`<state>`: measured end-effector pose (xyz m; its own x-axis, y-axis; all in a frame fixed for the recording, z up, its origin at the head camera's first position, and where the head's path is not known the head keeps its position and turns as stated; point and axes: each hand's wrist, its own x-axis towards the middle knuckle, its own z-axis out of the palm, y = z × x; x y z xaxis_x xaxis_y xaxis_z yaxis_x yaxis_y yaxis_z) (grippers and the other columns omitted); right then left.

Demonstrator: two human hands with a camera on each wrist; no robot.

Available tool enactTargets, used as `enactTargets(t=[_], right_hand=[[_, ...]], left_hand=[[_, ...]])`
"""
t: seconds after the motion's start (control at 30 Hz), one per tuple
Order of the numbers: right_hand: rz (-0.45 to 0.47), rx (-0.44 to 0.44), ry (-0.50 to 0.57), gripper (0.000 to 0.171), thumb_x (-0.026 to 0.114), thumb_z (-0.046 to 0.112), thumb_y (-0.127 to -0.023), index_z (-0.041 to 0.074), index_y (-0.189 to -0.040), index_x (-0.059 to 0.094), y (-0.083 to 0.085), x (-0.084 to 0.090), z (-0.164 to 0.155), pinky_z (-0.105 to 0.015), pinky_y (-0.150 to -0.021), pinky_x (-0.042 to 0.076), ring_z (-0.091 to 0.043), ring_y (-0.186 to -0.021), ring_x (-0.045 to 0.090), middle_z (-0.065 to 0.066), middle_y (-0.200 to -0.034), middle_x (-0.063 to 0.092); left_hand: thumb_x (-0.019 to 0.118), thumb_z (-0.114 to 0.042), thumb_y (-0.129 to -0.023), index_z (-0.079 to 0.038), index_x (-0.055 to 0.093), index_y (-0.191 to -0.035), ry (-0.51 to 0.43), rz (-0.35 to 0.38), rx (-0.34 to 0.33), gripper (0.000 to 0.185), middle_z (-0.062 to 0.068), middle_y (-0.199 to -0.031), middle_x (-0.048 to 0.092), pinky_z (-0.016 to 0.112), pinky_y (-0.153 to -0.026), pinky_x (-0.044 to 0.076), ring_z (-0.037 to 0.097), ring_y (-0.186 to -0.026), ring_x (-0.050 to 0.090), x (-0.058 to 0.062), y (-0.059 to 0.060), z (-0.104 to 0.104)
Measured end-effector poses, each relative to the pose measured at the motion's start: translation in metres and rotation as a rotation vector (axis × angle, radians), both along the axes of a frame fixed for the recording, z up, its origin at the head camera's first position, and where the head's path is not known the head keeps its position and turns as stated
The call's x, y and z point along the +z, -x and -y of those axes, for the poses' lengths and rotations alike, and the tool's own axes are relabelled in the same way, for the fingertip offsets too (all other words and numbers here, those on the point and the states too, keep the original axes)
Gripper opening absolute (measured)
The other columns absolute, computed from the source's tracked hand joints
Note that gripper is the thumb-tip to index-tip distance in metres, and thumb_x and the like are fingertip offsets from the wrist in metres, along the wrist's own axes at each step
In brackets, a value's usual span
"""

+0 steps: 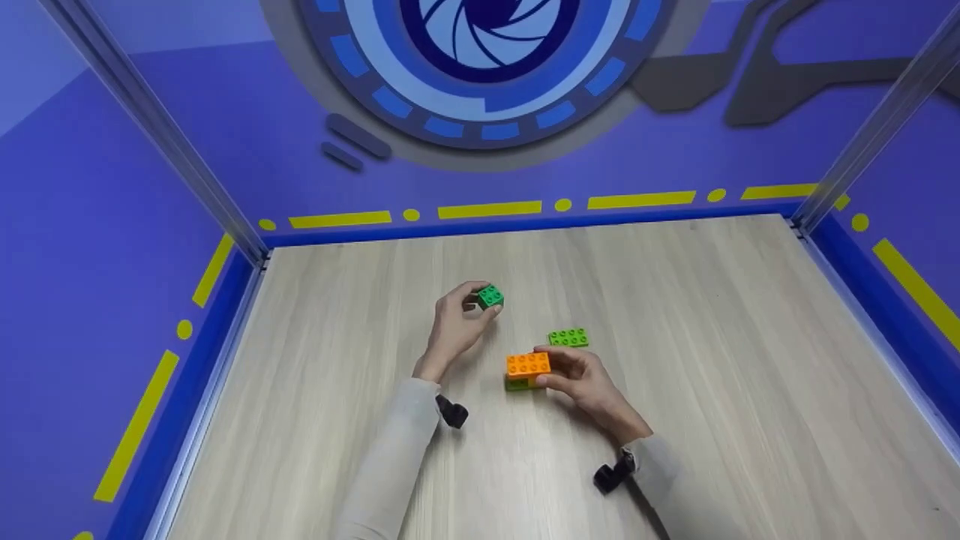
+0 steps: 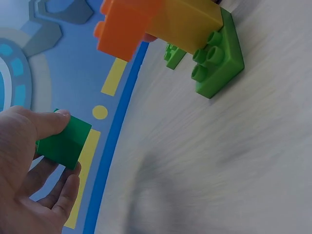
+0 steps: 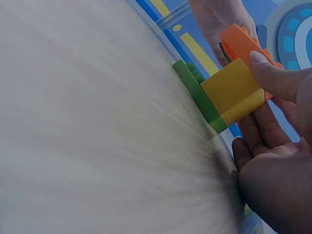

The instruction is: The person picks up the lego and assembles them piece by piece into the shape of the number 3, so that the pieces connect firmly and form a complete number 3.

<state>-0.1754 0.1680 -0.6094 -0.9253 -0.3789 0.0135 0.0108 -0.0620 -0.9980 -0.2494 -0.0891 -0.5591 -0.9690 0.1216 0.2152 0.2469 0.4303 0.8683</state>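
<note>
My left hand (image 1: 459, 324) pinches a dark green toy brick (image 1: 490, 296) between thumb and fingers, off to the upper left of the stack. In the left wrist view the green brick (image 2: 66, 141) shows a plain square side. My right hand (image 1: 589, 381) grips a small stack from its right side. An orange studded brick (image 1: 528, 364) tops it, a yellow brick (image 3: 233, 92) sits in the middle, and a light green flat brick (image 3: 200, 97) forms the bottom. The orange and green bricks stick out past the yellow one, leaving a gap between them on the left.
Another light green studded brick (image 1: 568, 337) lies on the wooden table (image 1: 675, 300) just beyond my right hand. Blue printed walls (image 1: 487, 180) enclose the table at the back and both sides. Black wrist cameras (image 1: 452, 412) hang below the sleeves.
</note>
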Motion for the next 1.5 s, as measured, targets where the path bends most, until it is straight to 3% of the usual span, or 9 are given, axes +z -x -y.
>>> enactTargets(t=[0.37, 0.6, 0.8, 1.07, 1.3, 1.5], right_hand=[[0.044, -0.043, 0.028, 0.053, 0.084, 0.005, -0.091, -0.005, -0.136, 0.057, 0.000, 0.002, 0.003, -0.025, -0.104, 0.056, -0.018, -0.121, 0.068, -0.017, -0.136, 0.070], [0.088, -0.028, 0.068, 0.051, 0.080, 0.000, -0.092, -0.005, -0.136, 0.055, -0.004, 0.002, 0.003, -0.025, -0.105, 0.056, -0.016, -0.124, 0.066, -0.013, -0.138, 0.068], [0.088, -0.023, 0.067, 0.049, 0.078, -0.001, -0.093, -0.004, -0.136, 0.055, -0.004, 0.001, 0.002, -0.026, -0.106, 0.055, -0.018, -0.127, 0.064, -0.016, -0.141, 0.066], [0.051, -0.014, 0.047, 0.048, 0.078, 0.002, -0.095, -0.004, -0.134, 0.051, -0.004, 0.001, 0.000, -0.025, -0.104, 0.055, -0.018, -0.130, 0.062, -0.021, -0.143, 0.063], [0.037, -0.012, 0.049, 0.047, 0.078, 0.002, -0.095, -0.004, -0.133, 0.051, -0.004, 0.001, -0.001, -0.026, -0.104, 0.055, -0.020, -0.130, 0.062, -0.021, -0.143, 0.063], [0.042, -0.024, 0.029, 0.046, 0.077, 0.001, -0.095, -0.003, -0.133, 0.051, -0.003, 0.002, -0.002, -0.026, -0.106, 0.054, -0.021, -0.131, 0.061, -0.020, -0.143, 0.063]], left_hand=[[0.082, -0.021, -0.097, -0.011, 0.070, -0.136, 0.020, -0.059, -0.068, 0.041, 0.006, -0.129, 0.073, 0.046, -0.104, 0.060, 0.023, -0.113, 0.070, 0.021, -0.017, 0.005], [0.081, -0.025, -0.097, -0.012, 0.070, -0.136, 0.034, -0.073, -0.083, 0.042, 0.003, -0.129, 0.073, 0.040, -0.103, 0.060, 0.019, -0.113, 0.070, 0.023, -0.030, 0.004], [0.081, -0.025, -0.098, -0.013, 0.070, -0.135, 0.001, -0.067, -0.109, 0.041, 0.003, -0.129, 0.073, 0.049, -0.105, 0.059, 0.020, -0.114, 0.071, 0.024, -0.039, 0.004], [0.081, -0.025, -0.098, -0.014, 0.071, -0.134, -0.033, -0.031, -0.150, 0.039, 0.003, -0.128, 0.072, 0.043, -0.107, 0.059, 0.020, -0.116, 0.070, 0.028, -0.044, 0.002], [0.081, -0.024, -0.098, -0.012, 0.071, -0.136, -0.049, -0.031, -0.205, 0.041, 0.005, -0.127, 0.070, 0.047, -0.107, 0.059, 0.022, -0.117, 0.070, 0.034, -0.046, 0.000], [0.081, -0.023, -0.098, -0.013, 0.070, -0.136, -0.029, -0.026, -0.214, 0.041, 0.003, -0.128, 0.070, 0.037, -0.106, 0.059, 0.020, -0.118, 0.069, 0.037, -0.046, -0.003]])
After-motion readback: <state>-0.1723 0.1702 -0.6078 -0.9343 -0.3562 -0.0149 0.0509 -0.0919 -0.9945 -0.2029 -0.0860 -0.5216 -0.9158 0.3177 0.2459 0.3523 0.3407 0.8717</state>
